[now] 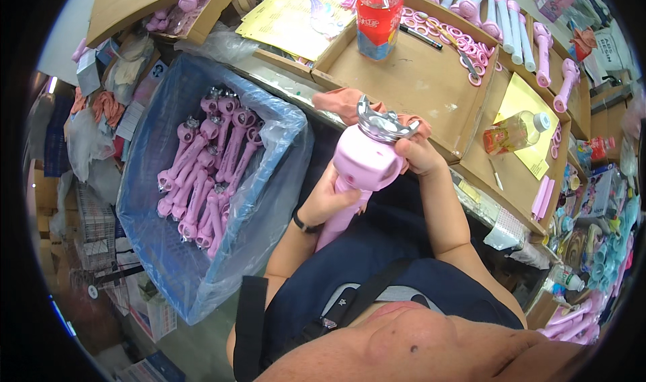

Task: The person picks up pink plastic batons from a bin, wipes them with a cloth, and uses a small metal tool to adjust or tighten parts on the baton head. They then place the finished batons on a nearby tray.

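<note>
A pink toy wand [363, 157] with a round head is held up in front of my body, a shiny silver crown-like ornament [383, 123] on its top. My left hand [328, 199] is wrapped round it just below the head, and the handle slants down toward my lap. At the right side of the head, my right hand [424, 155] is closed on an orange cloth [340, 103], with its fingertips against the wand. The cloth runs behind the ornament, so part of it is hidden.
Left of me stands a crate lined with blue plastic [145, 200], holding several pink wands [208, 153]. On the bench are cardboard trays [404, 99], a red-labelled bottle [380, 19], a capped drink bottle [515, 133], pink rings [471, 49], scissors [469, 64] and wand parts [511, 29].
</note>
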